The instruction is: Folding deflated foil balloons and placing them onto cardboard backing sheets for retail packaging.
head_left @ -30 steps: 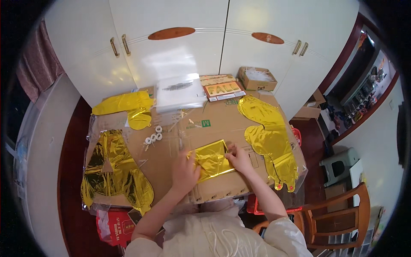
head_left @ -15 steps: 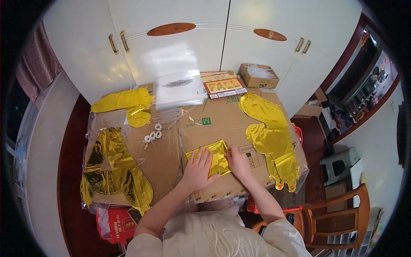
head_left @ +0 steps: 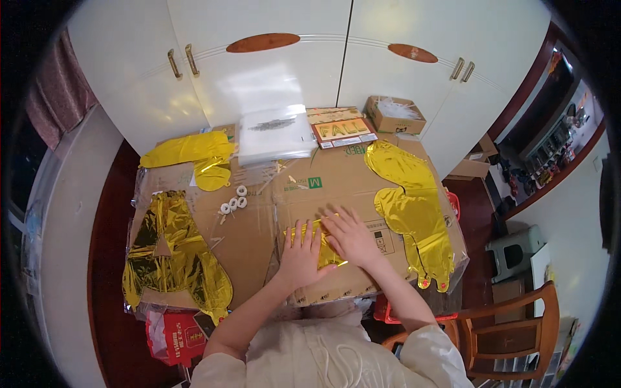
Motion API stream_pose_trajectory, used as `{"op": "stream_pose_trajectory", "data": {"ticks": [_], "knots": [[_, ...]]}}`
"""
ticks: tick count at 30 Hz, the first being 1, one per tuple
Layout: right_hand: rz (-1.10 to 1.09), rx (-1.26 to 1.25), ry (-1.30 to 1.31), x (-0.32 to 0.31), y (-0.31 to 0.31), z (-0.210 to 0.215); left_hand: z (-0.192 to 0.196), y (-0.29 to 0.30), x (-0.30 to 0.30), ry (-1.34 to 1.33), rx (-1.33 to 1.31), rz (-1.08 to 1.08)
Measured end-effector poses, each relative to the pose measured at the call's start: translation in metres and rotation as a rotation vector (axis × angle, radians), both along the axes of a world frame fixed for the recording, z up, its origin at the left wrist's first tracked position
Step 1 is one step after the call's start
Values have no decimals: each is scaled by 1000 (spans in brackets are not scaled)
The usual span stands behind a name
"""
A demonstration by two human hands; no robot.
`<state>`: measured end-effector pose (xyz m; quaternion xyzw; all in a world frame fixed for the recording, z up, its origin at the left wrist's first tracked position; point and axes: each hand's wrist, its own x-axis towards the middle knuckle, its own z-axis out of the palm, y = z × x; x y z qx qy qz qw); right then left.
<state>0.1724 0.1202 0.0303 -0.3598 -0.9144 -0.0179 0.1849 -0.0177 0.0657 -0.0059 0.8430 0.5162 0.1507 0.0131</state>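
Note:
A folded gold foil balloon (head_left: 325,255) lies flat on the cardboard-covered table (head_left: 259,239) just in front of me. My left hand (head_left: 301,255) lies palm down on its left part, fingers spread. My right hand (head_left: 351,235) presses flat on its right part, fingers spread toward the left. Only a narrow strip of the foil shows between and under the hands.
A large gold foil balloon (head_left: 414,210) lies along the table's right side, a crumpled one (head_left: 171,255) on the left, another (head_left: 191,152) at the back left. Small white tape rolls (head_left: 234,202), a clear bag stack (head_left: 275,134), a printed package (head_left: 339,127), an open box (head_left: 394,115), a wooden chair (head_left: 517,336).
Both hands have moved closer together and flattened onto the gold foil, which has been folded smaller and now shows far less between them.

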Motion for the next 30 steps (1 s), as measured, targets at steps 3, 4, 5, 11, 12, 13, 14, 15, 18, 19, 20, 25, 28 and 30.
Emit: {"op": "stream_pose_trajectory", "data": {"ticks": [3, 4, 5, 11, 12, 13, 14, 15, 18, 19, 20, 25, 28, 30], "knots": [[36, -155, -92, 1, 6, -24, 1, 1, -1, -11, -32, 8], [17, -137, -101, 3, 8, -28, 1, 2, -2, -10, -33, 5], [0, -124, -108, 4, 6, -27, -1, 1, -3, -8, -41, 5], [-34, -123, -172, 4, 7, -27, 5, -5, -22, 55, -134, 72], [-42, -125, -185, 3, 7, -26, 6, -7, -25, 68, -153, 82], [-53, -127, -186, 3, 6, -24, 7, -9, -28, 82, -172, 91], [-66, -128, -187, 3, 5, -21, 9, -11, -30, 96, -190, 99], [-79, -130, -188, 3, 4, -21, 12, -11, -32, 124, -205, 95], [-108, -95, -226, 3, 6, -23, 16, -12, -37, 182, -240, 86], [-111, -90, -218, 4, 5, -25, 16, -13, -38, 186, -246, 86], [-114, -81, -212, 5, 5, -26, 15, -12, -38, 189, -248, 88], [-119, -69, -168, 6, 6, -30, 8, -12, -38, 184, -181, 104], [-128, -72, -158, 7, 6, -32, 2, -11, -40, 185, -130, 114], [-132, -70, -156, 6, 6, -32, -2, -11, -43, 197, -109, 115]]}}
